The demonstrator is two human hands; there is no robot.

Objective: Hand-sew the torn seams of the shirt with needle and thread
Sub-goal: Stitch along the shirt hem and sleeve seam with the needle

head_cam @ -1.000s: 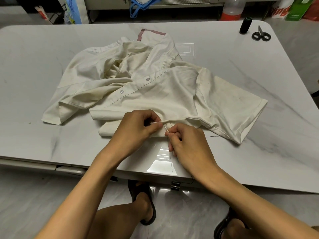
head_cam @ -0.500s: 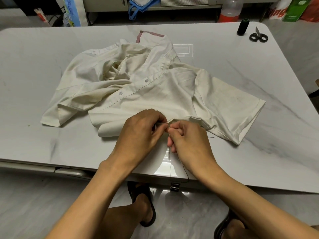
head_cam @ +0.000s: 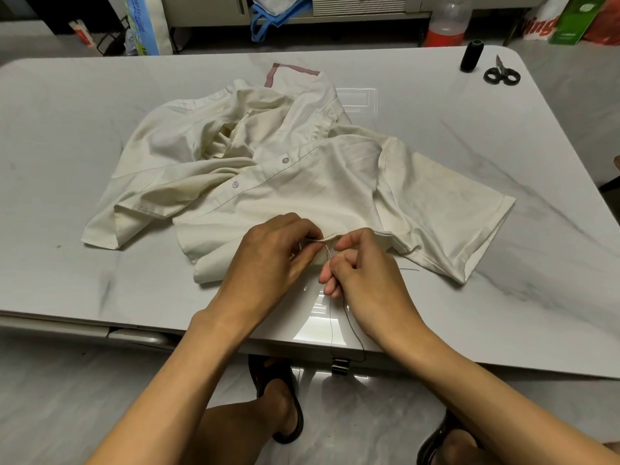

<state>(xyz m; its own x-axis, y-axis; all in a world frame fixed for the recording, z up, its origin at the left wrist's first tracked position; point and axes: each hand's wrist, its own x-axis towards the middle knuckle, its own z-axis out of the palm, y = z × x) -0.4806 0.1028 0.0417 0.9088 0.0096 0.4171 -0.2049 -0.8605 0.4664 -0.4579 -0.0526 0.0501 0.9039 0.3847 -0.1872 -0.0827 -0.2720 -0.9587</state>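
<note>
Cream cotton shirt [head_cam: 302, 182] lies crumpled across the middle of the tabletop [head_cam: 100, 129], its lower folds close to the near edge where I'm working. My left hand [head_cam: 271, 253] pinches a folded seam edge of it just short of that near edge. My right hand [head_cam: 365, 273], right beside the left, has its fingers curled and pinches the needle [head_cam: 328, 256], a thin sliver I can barely make out between the 2 hands. Dark thread [head_cam: 330, 317] trails from there over the near edge and hangs below it.

Bare marble runs wide along the left and right sides. At the far right corner, a black spool [head_cam: 471, 57] and scissors [head_cam: 501, 73] sit near each other, well apart from the shirt. The stitch point itself is hidden behind my fingers, and my left palm covers the seam beneath it.
</note>
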